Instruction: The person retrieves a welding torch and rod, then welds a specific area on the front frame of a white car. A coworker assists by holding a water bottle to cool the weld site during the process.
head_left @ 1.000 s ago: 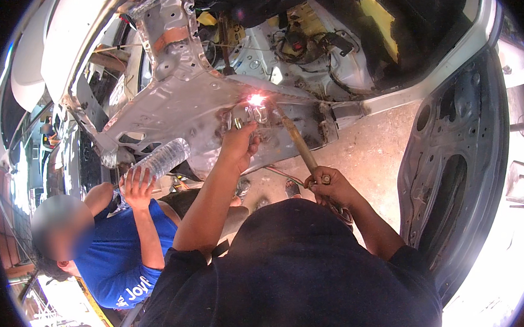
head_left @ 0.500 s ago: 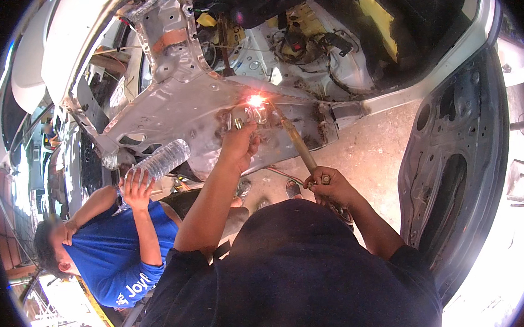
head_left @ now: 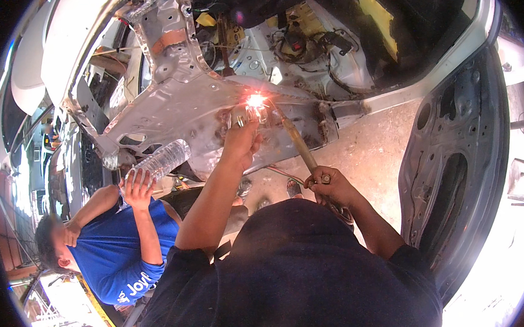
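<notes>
My right hand [head_left: 329, 185] is closed round the lower end of a gas torch [head_left: 298, 142] with a long brass-coloured tube. Its tip reaches a bright glowing spot [head_left: 256, 99] on the bare grey car body panel [head_left: 198, 101], and small sparks fly there. My left hand [head_left: 242, 142] is closed just below the glow, round a shiny metal piece [head_left: 239, 122] whose kind is lost in the glare. The panel around the glow has brownish scorched patches.
At the left a person in a blue shirt [head_left: 120, 250] holds a large clear plastic bottle [head_left: 166, 159] beside the panel. An open dark car door [head_left: 460, 169] stands at the right. Hoses [head_left: 284, 175] run below the torch. Wiring [head_left: 294, 44] lies inside the car body.
The glow's shape and sparks flicker slightly. Both my hands and the torch stay almost in place. The person in blue has shifted a little.
</notes>
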`<move>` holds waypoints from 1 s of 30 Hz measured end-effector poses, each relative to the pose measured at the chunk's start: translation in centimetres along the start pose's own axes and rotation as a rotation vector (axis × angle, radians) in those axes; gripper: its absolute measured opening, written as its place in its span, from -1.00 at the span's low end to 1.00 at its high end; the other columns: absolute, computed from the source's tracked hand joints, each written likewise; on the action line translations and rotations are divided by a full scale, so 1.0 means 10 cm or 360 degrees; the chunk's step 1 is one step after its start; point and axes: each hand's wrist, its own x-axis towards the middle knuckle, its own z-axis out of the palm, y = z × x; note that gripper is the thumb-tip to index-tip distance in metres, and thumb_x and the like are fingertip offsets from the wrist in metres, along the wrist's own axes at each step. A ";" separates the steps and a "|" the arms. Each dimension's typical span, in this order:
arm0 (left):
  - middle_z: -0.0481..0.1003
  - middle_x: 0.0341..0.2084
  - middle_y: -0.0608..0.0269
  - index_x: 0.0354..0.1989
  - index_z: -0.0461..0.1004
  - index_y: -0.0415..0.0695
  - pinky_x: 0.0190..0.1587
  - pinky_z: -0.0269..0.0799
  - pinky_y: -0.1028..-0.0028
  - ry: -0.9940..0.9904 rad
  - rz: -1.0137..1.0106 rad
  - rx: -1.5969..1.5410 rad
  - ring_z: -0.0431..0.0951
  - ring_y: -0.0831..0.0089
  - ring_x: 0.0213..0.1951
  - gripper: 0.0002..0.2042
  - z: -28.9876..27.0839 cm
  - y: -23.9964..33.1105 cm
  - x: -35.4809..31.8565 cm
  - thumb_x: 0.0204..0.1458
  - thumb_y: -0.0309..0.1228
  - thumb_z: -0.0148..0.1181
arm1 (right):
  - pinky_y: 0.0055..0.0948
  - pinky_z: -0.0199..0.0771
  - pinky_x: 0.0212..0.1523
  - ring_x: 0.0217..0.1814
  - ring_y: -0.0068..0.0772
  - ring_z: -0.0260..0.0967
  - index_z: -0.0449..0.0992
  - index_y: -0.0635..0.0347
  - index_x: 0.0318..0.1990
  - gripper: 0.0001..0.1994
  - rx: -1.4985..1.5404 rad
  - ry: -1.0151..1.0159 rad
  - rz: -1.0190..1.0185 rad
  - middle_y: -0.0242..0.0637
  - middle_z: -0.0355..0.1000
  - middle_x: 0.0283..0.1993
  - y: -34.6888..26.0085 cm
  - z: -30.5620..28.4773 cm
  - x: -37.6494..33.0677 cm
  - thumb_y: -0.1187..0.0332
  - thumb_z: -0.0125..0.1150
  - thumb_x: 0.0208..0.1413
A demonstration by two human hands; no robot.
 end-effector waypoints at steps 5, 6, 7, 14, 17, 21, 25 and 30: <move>0.53 -0.36 0.41 -0.07 0.56 0.01 -0.53 0.30 0.58 0.0010 0.0000 0.0035 0.48 0.60 -0.47 -0.87 0.01 0.00 0.01 0.26 -0.33 0.32 | -0.52 0.56 -0.53 -0.52 -0.59 0.50 0.37 0.13 -0.26 -0.82 -0.0020 -0.0007 -0.0009 -0.06 0.59 -0.06 0.02 -0.02 0.00 0.56 0.30 0.25; 0.53 -0.37 0.42 -0.07 0.56 0.01 -0.53 0.30 0.58 0.0022 0.0004 0.0024 0.48 0.60 -0.48 -0.86 0.01 0.00 0.01 0.26 -0.33 0.32 | -0.52 0.56 -0.53 -0.52 -0.59 0.49 0.37 0.13 -0.26 -0.82 -0.0030 -0.0009 -0.0015 -0.07 0.59 -0.06 0.01 -0.02 0.01 0.56 0.30 0.25; 0.53 -0.37 0.42 -0.08 0.56 0.00 -0.53 0.30 0.57 0.0033 0.0009 0.0012 0.47 0.59 -0.48 -0.86 0.02 0.00 0.00 0.26 -0.32 0.33 | -0.52 0.55 -0.53 -0.52 -0.59 0.49 0.37 0.13 -0.26 -0.82 -0.0036 -0.0007 -0.0013 -0.07 0.59 -0.06 0.01 -0.01 0.00 0.56 0.29 0.25; 0.51 -0.45 0.43 -0.11 0.55 -0.01 -0.53 0.31 0.56 0.0000 0.0028 -0.0052 0.49 0.58 -0.51 -0.87 0.01 -0.01 0.00 0.25 -0.34 0.33 | -0.53 0.54 -0.54 -0.52 -0.59 0.49 0.37 0.13 -0.25 -0.84 -0.0090 0.0028 0.0010 -0.08 0.59 -0.07 -0.04 0.03 -0.02 0.55 0.27 0.25; 0.52 -0.46 0.42 -0.11 0.56 -0.02 -0.54 0.32 0.56 0.0001 0.0035 -0.0024 0.50 0.58 -0.52 -0.88 0.00 -0.04 0.04 0.25 -0.34 0.32 | -0.53 0.54 -0.54 -0.53 -0.58 0.49 0.36 0.12 -0.25 -0.83 -0.0083 0.0024 0.0001 -0.09 0.59 -0.07 -0.04 0.02 -0.01 0.56 0.27 0.25; 0.54 -0.42 0.41 -0.07 0.56 -0.03 -0.55 0.31 0.59 -0.0004 0.0047 -0.0007 0.50 0.59 -0.52 -0.86 0.03 -0.04 0.05 0.27 -0.33 0.31 | -0.53 0.54 -0.54 -0.53 -0.58 0.49 0.35 0.11 -0.26 -0.81 -0.0067 -0.0001 -0.0011 -0.09 0.59 -0.06 -0.05 0.00 -0.01 0.56 0.27 0.24; 0.54 -0.36 0.40 -0.03 0.56 -0.03 -0.55 0.32 0.61 0.0024 0.0046 0.0039 0.50 0.60 -0.50 -0.84 0.01 -0.06 0.11 0.27 -0.34 0.29 | -0.53 0.53 -0.55 -0.53 -0.58 0.49 0.34 0.11 -0.27 -0.80 -0.0074 0.0004 0.0003 -0.11 0.59 -0.06 -0.04 0.01 0.00 0.56 0.28 0.23; 0.52 -0.33 0.40 -0.01 0.54 -0.03 -0.54 0.33 0.62 0.0041 0.0018 0.0081 0.50 0.61 -0.47 -0.83 0.04 -0.02 0.04 0.27 -0.34 0.27 | -0.53 0.53 -0.54 -0.53 -0.58 0.49 0.35 0.11 -0.28 -0.80 -0.0092 0.0028 0.0024 -0.13 0.59 -0.07 -0.07 0.03 0.00 0.56 0.29 0.24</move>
